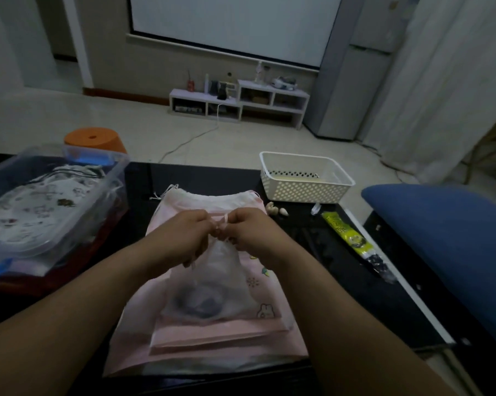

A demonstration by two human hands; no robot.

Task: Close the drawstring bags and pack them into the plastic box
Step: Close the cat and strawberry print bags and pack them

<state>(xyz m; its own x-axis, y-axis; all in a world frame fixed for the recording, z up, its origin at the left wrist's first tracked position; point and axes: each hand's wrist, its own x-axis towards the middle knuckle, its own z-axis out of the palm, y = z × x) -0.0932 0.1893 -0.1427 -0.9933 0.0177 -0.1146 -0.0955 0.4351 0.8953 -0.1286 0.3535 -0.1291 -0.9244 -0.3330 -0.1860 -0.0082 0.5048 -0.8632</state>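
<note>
The left hand [184, 235] and the right hand [249, 232] are held close together above the middle of the worktop [198, 175], knuckles almost touching. The fingers of both are curled, and a thin pink drawstring [225, 220] is pinched between them at the gathered neck of a translucent white drawstring bag [212, 281]. A small loop of the cord is seen standing up between the two hands. The neck of the bag is drawn in narrow under the fingers, and something dark and rounded is dimly seen through the fabric near its bottom; what it is cannot be told.

This bag is laid on top of a stack of flat pink bags [221, 338], which is spread on the dark worktop straight in front of the person. Small cartoon prints are visible on the pink cloth just beside the right wrist.

The clear plastic box [112, 178], with blue latches, is placed at the left edge of the worktop, well apart from the hands. Patterned white bags [41, 201] are seen lying inside it. An orange stool [95, 138] is partly hidden behind the box.

On the far right of the worktop a white perforated basket [306, 192] is set, and a yellow-green packet [346, 232] is laid near it.
</note>
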